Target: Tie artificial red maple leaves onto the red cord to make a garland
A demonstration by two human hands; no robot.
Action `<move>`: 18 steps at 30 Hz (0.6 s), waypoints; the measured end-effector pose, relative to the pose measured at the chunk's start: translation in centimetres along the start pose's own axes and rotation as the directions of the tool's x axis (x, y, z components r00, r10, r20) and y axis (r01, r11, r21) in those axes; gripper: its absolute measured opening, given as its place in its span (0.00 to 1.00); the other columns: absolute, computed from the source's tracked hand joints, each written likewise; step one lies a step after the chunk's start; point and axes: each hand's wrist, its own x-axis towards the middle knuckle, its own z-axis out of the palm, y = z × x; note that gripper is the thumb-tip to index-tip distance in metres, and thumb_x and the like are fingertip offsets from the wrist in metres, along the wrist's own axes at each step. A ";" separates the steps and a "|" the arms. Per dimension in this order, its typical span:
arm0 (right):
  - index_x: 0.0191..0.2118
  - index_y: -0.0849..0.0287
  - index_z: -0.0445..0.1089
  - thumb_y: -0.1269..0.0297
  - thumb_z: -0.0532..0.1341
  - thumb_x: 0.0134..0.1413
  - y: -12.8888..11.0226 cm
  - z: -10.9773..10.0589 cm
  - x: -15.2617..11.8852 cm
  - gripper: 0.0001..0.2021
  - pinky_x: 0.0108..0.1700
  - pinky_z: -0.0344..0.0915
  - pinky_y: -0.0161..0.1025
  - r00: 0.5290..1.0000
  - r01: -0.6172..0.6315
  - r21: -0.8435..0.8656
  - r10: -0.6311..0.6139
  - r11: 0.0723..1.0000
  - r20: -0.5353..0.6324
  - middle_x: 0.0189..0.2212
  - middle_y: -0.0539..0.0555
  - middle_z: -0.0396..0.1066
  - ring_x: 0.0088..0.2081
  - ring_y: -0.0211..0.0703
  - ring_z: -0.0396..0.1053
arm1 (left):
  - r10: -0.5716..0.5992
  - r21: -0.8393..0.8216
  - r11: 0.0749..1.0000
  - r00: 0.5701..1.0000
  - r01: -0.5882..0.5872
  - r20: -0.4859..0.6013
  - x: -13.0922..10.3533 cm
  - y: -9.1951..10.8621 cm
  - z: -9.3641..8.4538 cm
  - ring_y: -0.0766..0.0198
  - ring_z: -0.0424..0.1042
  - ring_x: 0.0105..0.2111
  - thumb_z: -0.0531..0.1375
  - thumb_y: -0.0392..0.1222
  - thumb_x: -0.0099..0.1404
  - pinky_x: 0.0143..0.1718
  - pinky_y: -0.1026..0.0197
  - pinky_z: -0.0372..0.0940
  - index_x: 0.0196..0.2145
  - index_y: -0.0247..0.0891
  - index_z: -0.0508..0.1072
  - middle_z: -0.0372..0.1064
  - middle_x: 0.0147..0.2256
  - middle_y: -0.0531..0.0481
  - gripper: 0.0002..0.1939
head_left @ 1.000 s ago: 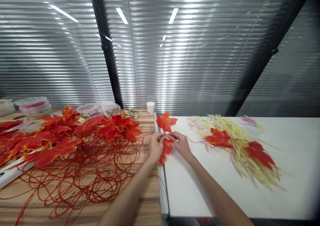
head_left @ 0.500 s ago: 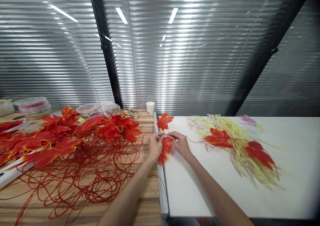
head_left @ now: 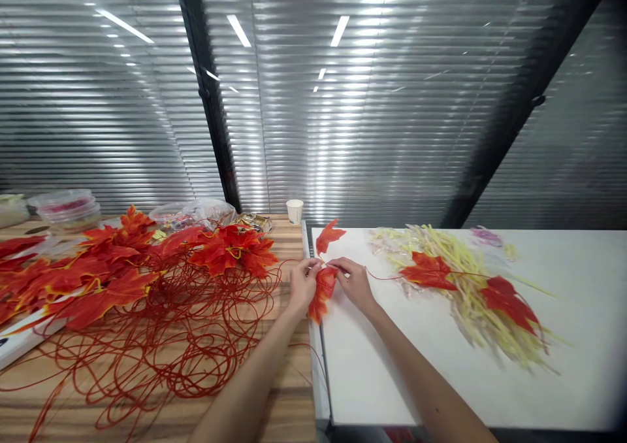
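My left hand [head_left: 302,281] and my right hand [head_left: 353,282] meet over the seam between two tables, fingers pinched close together. Between them are the stems of two artificial maple leaves: an upper leaf [head_left: 329,236] sticks up above the fingers, and a lower leaf [head_left: 323,294] hangs below. A thin red cord [head_left: 385,277] runs out from my right hand to a red leaf [head_left: 428,270] and on to another leaf [head_left: 509,302]. On the left, cord also reaches my left hand from a loose tangle of red cord [head_left: 196,345]. The exact grip at the fingertips is too small to make out.
Piled red-orange maple leaves [head_left: 98,273] lie on the wooden table [head_left: 289,391] at left. Behind them are plastic tubs [head_left: 66,209] and a paper cup [head_left: 294,212]. Pale yellow strips [head_left: 470,319] lie on the white table [head_left: 382,391]. Blinds [head_left: 343,123] stand behind.
The upper leaf has tilted and shifted slightly right. The lower leaf has turned a little to the left. Both hands stay pinched in nearly the same place.
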 end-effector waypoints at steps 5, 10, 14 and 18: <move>0.31 0.59 0.70 0.75 0.52 0.47 0.0 0.0 0.0 0.10 0.34 0.63 0.36 1.000 0.012 -0.001 -0.012 1.000 -0.002 0.29 0.52 0.71 0.31 0.40 0.67 | -0.031 -0.047 0.998 0.999 0.032 0.018 0.1 -0.1 0.0 0.64 0.68 0.31 0.56 0.39 0.54 0.34 0.63 0.62 0.30 0.34 0.71 0.70 0.30 0.46 0.07; 0.31 0.59 0.70 0.75 0.52 0.47 0.0 0.0 0.0 0.10 0.34 0.63 0.36 1.000 0.026 -0.014 -0.026 1.000 0.005 0.29 0.52 0.71 0.31 0.40 0.67 | -0.023 -0.051 0.998 0.999 0.024 0.026 0.0 -0.1 0.0 0.64 0.68 0.31 0.56 0.39 0.54 0.34 0.63 0.62 0.29 0.34 0.71 0.70 0.30 0.46 0.07; 0.31 0.58 0.70 0.77 0.51 0.45 0.0 0.1 -0.1 0.12 0.34 0.63 0.36 0.999 0.032 -0.025 -0.031 0.999 0.010 0.29 0.51 0.71 0.31 0.40 0.67 | -0.021 -0.037 0.999 1.000 0.022 0.019 0.1 -0.1 0.0 0.64 0.69 0.31 0.56 0.38 0.54 0.35 0.63 0.62 0.29 0.34 0.71 0.71 0.29 0.46 0.07; 0.31 0.59 0.70 0.77 0.50 0.44 0.1 0.2 -0.1 0.13 0.34 0.63 0.37 0.999 0.033 -0.039 -0.033 0.999 0.016 0.29 0.52 0.71 0.31 0.40 0.67 | -0.023 -0.043 0.999 1.000 0.024 0.007 0.1 -0.1 0.1 0.64 0.69 0.31 0.56 0.37 0.54 0.36 0.62 0.62 0.29 0.34 0.71 0.71 0.29 0.46 0.06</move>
